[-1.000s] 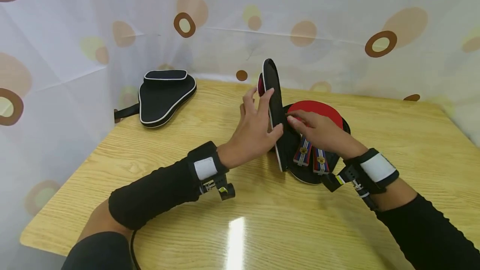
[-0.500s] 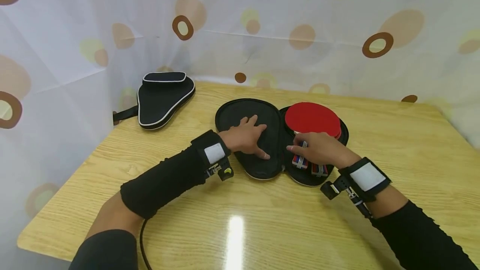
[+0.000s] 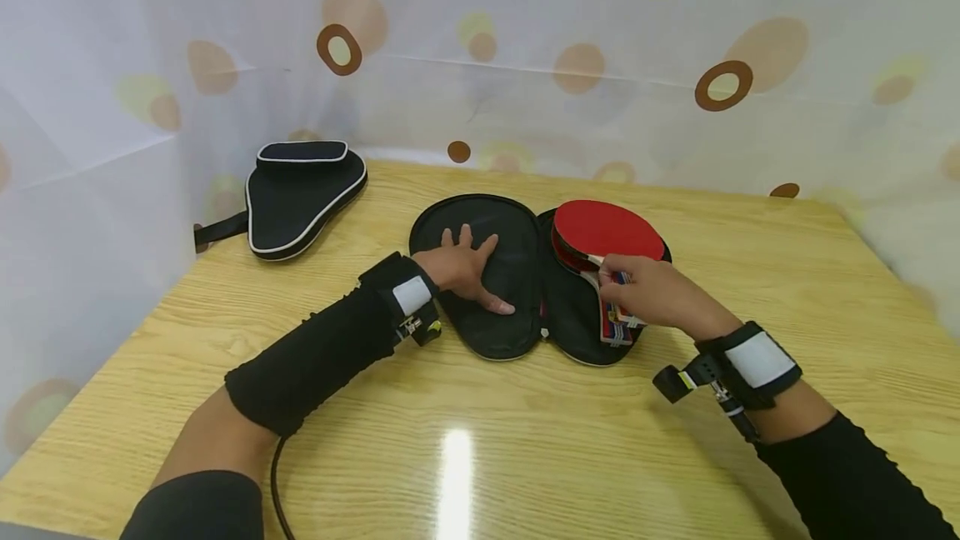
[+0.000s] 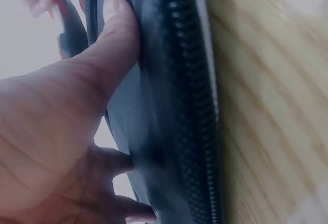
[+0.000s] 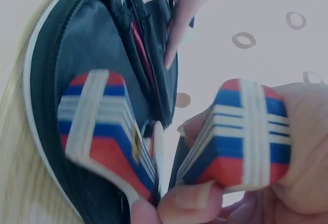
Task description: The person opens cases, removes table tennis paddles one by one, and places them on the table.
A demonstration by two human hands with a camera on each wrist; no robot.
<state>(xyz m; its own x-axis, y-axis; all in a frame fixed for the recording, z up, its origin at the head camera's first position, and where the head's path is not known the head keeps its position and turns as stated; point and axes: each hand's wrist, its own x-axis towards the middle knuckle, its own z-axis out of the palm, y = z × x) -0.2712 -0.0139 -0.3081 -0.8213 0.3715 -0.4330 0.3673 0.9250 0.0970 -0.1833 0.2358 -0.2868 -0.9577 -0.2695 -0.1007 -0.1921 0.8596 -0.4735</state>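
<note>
Likely removal: right hand (image 3: 651, 292) pinches paddle handle (image 5: 249, 134), maybe two; left hand (image 3: 463, 268) splayed on case (image 3: 517, 227). Lift needs firm grip.

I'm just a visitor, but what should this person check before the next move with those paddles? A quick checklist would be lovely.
1. Black case open: ok, both halves spread apart.
2. Left hand on the case: ok, laid on its left half.
3. Right hand on a paddle handle: ok, gripped.
4. Second handle free of that grip: cannot tell; it sits very close.
5. Red blade clear of the case: not ok, it's over the right half.
6. Closed case out of the way: ok, off to the left.
</note>
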